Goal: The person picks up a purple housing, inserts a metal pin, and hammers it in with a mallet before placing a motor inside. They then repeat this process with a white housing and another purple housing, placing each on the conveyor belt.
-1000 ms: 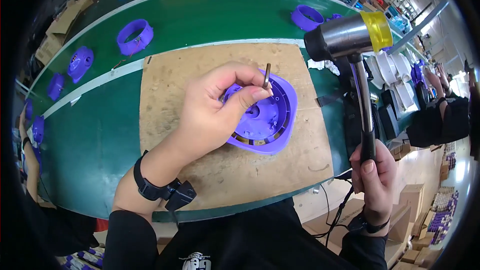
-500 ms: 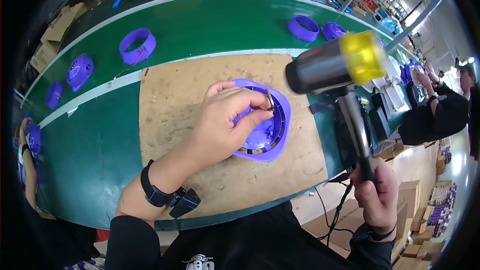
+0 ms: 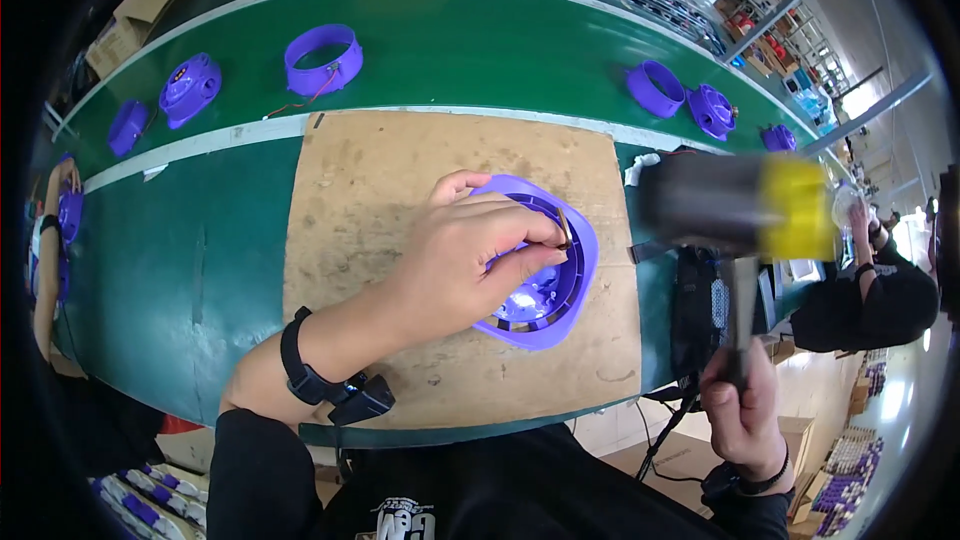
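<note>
My left hand [image 3: 470,250] reaches over a purple plastic housing [image 3: 590,270], a rounded square with a ring-shaped slot inside. Thumb and forefinger pinch a small thin brass-coloured piece [image 3: 564,224], which stands up at the slot's right side. Part of the housing is hidden under that hand. Out to the right, my right hand [image 3: 745,405] grips the dark handle of a mallet. The mallet's head [image 3: 710,200], black at one end and yellow at the other, is blurred and raised apart from the housing.
A stained cardboard sheet [image 3: 370,180] lies under the housing on the green bench. On the green belt beyond stand purple rings [image 3: 355,65] and purple housings [image 3: 190,90]. Black gear [image 3: 697,300] sits at the bench's right. Other people work at the far left and right.
The mallet head has swung down and to the right, and is now nearly level. My left hand keeps its pinch on the brass-coloured piece. The whole view has shifted slightly.
</note>
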`<state>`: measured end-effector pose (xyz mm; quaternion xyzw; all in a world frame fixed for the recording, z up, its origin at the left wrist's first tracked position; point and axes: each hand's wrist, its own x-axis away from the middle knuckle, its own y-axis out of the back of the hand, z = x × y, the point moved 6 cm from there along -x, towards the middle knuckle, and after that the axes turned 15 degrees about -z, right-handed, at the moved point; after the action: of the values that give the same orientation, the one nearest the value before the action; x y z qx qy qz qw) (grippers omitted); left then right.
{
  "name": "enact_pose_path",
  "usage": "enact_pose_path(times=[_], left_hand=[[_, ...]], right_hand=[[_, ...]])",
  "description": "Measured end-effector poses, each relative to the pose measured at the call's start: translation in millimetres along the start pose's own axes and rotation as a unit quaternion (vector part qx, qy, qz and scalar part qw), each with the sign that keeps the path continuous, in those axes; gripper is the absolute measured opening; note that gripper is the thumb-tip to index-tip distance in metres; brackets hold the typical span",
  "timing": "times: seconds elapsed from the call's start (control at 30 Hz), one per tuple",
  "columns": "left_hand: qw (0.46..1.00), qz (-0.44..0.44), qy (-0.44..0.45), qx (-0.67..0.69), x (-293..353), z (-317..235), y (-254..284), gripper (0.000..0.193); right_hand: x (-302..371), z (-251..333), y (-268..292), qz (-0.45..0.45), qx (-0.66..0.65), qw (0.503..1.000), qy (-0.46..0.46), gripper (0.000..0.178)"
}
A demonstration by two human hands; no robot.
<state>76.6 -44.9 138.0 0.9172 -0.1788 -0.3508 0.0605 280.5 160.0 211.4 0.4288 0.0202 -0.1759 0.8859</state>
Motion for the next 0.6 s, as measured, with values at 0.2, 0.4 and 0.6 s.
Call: enact_pose_path(times=[0.2,0.4,0.6], left_hand=[[1.0,0.012,-0.004,-0.005,3,0,-1,0.01],[0.999,0.017,-0.012,-0.024,5,-3,-3,0.008],[0.998,-0.018,-0.041,-0.053,5,0,-2,0.009]], right_hand=[[-1,-6,17,-0.015,-0.061,0.991,-0.116,0.026],[-1,5,-9,0.042,0.025,0.998,-0.045,0.021],[21,13,-17,-0.009,-0.037,0.997,-0.073,0.03]])
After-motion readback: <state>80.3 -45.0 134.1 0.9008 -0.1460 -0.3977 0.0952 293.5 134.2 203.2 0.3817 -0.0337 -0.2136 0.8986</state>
